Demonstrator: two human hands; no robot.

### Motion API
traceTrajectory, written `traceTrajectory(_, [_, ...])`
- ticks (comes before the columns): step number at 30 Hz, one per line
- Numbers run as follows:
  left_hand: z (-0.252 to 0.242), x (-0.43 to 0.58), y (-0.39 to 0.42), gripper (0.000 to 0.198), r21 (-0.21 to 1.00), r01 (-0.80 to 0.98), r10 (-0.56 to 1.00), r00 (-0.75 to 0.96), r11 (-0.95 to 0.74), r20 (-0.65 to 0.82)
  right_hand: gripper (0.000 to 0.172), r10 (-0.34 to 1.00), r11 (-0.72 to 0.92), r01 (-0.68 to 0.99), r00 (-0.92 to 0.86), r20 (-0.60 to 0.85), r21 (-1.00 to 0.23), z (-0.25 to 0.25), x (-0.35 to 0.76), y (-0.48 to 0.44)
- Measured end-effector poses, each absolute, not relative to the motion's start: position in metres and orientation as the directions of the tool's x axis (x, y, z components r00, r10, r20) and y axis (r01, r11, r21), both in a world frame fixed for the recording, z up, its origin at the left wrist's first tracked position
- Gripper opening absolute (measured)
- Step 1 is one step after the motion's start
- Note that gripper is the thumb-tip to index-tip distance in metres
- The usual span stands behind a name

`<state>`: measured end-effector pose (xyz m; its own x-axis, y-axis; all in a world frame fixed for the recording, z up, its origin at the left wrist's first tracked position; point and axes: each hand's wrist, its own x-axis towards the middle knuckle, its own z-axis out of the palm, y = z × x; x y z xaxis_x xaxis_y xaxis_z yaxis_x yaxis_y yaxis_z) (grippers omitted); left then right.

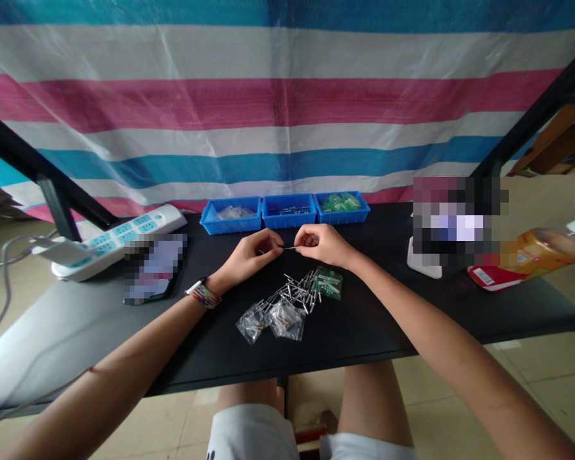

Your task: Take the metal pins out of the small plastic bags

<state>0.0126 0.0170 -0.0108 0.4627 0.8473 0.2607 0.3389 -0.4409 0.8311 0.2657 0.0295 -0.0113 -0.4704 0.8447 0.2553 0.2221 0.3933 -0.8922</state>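
Between my two hands a thin metal rod (pixel 289 248) is held level above the black table. My left hand (pixel 253 254), with a watch on its wrist, pinches one end; my right hand (pixel 322 245) pinches the other. Whether the rod is one piece or two joined parts is too small to tell. Just below lies a loose pile of slim metal rods (pixel 292 291). Against it rest a green plastic packet (pixel 329 283) and two clear plastic packets, one on the left (pixel 253 323) and one in the middle (pixel 287 319), with small parts inside.
Three blue bins stand at the back: the left bin (pixel 232 225) with clear packets, the middle bin (pixel 287 220) with metal rods, the right bin (pixel 345 216) with green packets. A power strip (pixel 124 239) and phone (pixel 158 268) lie left; a bottle (pixel 531 255) lies right.
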Motion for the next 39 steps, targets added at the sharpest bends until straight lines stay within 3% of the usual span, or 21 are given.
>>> traceTrajectory(9, [-0.012, 0.014, 0.018, 0.030, 0.803, 0.367, 0.847, 0.444, -0.470, 0.293, 0.020, 0.902, 0.208, -0.021, -0.382, 0.200, -0.978, -0.018, 0.255, 0.029])
traceTrajectory(21, [-0.012, 0.016, 0.018, 0.058, 0.845, 0.353, 0.884, 0.389, -0.402, 0.258, 0.022, 0.894, 0.270, -0.035, -0.363, 0.264, -0.962, -0.024, 0.248, 0.024])
traceTrajectory(29, [-0.013, 0.012, 0.017, 0.045, 0.863, 0.268, 0.850, 0.443, -0.429, 0.285, 0.042, 0.918, 0.274, 0.015, -0.301, 0.257, -0.962, -0.028, 0.249, 0.028])
traceTrajectory(39, [-0.015, 0.012, 0.019, 0.049, 0.805, 0.333, 0.832, 0.453, -0.491, 0.320, 0.035, 0.916, 0.241, -0.135, -0.296, 0.271, -0.961, -0.022, 0.247, 0.022])
